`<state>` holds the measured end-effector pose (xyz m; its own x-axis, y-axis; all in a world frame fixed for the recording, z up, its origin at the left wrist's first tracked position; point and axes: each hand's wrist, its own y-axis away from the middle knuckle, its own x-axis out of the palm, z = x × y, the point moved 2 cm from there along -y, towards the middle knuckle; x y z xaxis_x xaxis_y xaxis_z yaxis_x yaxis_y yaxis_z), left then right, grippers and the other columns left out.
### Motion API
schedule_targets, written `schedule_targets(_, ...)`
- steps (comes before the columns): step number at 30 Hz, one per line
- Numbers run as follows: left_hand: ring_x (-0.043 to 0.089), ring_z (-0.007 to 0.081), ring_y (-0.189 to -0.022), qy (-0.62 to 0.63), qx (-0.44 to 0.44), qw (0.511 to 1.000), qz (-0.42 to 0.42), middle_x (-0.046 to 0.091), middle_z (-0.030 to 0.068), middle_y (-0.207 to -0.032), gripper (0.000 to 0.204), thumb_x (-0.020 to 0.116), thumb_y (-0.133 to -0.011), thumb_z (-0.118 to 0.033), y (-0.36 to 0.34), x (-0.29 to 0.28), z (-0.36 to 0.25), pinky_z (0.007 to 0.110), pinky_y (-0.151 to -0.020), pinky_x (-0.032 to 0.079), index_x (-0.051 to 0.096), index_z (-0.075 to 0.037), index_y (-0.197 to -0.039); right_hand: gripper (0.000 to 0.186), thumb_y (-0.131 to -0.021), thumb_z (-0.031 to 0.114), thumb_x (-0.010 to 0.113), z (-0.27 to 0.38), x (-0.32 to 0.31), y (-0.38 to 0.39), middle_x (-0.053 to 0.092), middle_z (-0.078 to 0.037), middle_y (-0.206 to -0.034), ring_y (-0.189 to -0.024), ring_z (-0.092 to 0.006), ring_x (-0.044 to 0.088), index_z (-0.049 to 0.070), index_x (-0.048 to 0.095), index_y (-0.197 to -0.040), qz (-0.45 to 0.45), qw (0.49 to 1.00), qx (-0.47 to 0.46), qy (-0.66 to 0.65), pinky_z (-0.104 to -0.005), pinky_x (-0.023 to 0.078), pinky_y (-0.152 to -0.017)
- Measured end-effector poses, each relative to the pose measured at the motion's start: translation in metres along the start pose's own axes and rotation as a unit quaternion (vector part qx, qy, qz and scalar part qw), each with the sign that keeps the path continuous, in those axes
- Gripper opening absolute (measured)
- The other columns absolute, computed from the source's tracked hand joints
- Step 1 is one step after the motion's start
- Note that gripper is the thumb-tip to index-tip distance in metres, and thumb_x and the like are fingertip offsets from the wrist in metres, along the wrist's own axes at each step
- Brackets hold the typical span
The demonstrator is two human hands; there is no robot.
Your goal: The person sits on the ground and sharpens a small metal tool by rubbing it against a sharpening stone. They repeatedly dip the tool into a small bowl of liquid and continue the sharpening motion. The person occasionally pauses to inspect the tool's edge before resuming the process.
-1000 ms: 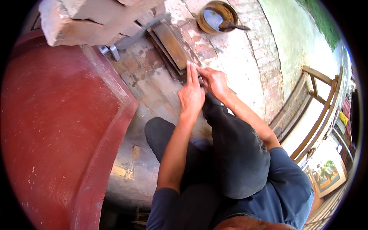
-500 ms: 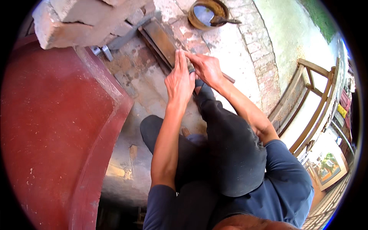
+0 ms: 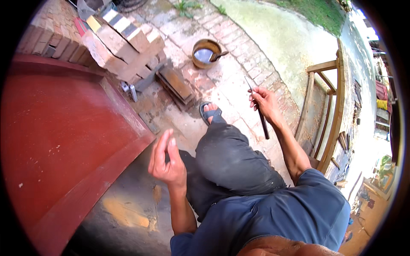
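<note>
My right hand (image 3: 265,103) is raised over the brick paving and grips a thin dark tool (image 3: 257,109) with a narrow blade that points up and away and a dark handle that hangs down past my wrist. My left hand (image 3: 166,164) is lifted beside my bent knee (image 3: 230,149) with its fingers loosely apart and nothing in it. A flat rectangular stone block (image 3: 176,83) lies on the ground ahead of my sandalled foot (image 3: 210,112), apart from both hands.
A big red wooden panel (image 3: 64,141) fills the left. Stacked bricks (image 3: 119,40) stand behind the stone. A round metal bowl with water and a spoon-like tool (image 3: 206,53) sits on the paving. A wooden frame (image 3: 329,111) stands at the right.
Both hands have come away from the stone block and apart. My right hand has lifted the tool to the right; my left hand has dropped back toward my knee. The view has tilted up.
</note>
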<state>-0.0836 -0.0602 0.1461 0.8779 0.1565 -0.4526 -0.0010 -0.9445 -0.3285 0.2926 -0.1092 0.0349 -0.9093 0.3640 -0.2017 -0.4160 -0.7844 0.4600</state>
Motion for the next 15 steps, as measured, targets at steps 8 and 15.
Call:
schedule_targets(8,0.073,0.0269,-0.093,0.115,-0.008,0.992,0.042,0.077,0.0148,-0.127,0.042,0.077,-0.101,-0.019,0.066,-0.028,-0.116,0.038,-0.085,0.058,0.069,0.003,-0.135,0.018,-0.106,0.000,0.065,0.173,0.075,0.177,0.075,-0.014,-0.103,-0.093,-0.0202,0.076,-0.005,0.062,-0.123,0.160,0.927,-0.262,-0.217,-0.0329,0.063,-0.081)
schedule_targets(15,0.069,0.0278,-0.127,0.201,-0.037,0.977,0.052,0.069,0.0186,-0.141,0.059,0.069,-0.109,-0.032,0.126,-0.022,-0.116,0.039,-0.107,0.054,0.053,0.007,-0.151,0.015,-0.108,0.003,0.064,0.165,0.123,0.246,0.074,-0.010,-0.102,-0.094,-0.0147,0.073,-0.001,0.059,-0.122,0.269,0.882,-0.206,-0.327,-0.0303,0.062,-0.084)
